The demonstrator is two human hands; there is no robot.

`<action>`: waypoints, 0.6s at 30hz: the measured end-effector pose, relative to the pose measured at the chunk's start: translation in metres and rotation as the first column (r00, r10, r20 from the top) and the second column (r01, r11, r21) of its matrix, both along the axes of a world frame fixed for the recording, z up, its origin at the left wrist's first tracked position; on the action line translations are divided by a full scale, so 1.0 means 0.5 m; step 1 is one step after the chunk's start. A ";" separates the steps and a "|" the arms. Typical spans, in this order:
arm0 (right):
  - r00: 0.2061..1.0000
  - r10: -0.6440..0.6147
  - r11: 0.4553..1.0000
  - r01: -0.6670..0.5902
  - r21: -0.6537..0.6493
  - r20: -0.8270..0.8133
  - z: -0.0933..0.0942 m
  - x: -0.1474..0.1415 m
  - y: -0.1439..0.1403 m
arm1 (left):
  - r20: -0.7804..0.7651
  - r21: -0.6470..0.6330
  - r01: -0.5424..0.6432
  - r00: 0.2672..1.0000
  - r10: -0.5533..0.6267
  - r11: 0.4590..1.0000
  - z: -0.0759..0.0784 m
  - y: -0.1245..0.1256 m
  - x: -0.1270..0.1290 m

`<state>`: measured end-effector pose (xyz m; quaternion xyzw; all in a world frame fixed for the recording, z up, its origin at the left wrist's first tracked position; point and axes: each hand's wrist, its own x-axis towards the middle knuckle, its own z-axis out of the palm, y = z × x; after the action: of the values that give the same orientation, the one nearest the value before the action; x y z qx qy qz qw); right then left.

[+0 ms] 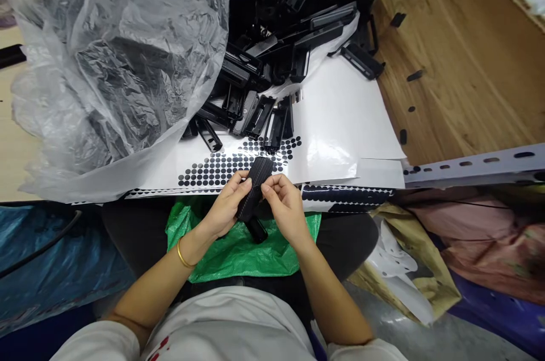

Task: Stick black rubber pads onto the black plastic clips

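A long black plastic part (255, 188) with a carbon-fibre-like weave is tilted over the table's front edge. My left hand (229, 205) is closed around its left side, thumb on top. Thumb and forefinger of my right hand (284, 202) are pinched together against the part's right side; anything small between them is hidden. Just beyond lies a white sheet of round black stickers (208, 171). Below the hands, another black plastic piece (256, 229) shows over a green woven bag (238, 261) on the lap.
A heap of similar black parts (272, 120) covers the table's back middle. Crumpled clear plastic (140, 66) spreads over the left. At right are white sheets (340, 117) and a wooden panel (460, 77) with black stickers. A brown bag (409, 259) stands on the floor.
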<state>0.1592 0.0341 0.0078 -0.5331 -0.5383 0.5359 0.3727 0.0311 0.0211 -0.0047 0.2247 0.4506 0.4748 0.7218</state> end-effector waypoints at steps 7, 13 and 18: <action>0.985 0.034 0.993 -0.053 0.107 0.168 0.006 -0.010 -0.004 | -0.014 0.003 -0.063 0.998 0.063 0.998 0.003 -0.009 0.010; 0.917 0.023 0.977 -0.105 0.185 0.398 0.008 -0.003 -0.002 | -0.057 0.009 -0.100 0.993 0.100 0.995 0.004 -0.011 0.014; 0.989 -0.018 0.991 -0.002 0.134 0.149 0.010 0.023 0.007 | 0.042 -0.023 -0.021 0.999 0.022 1.000 0.009 -0.007 -0.001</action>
<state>0.1706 0.0375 0.0127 -0.5478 -0.5972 0.4557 0.3682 0.0306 0.0178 0.0000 0.2016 0.4428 0.4820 0.7286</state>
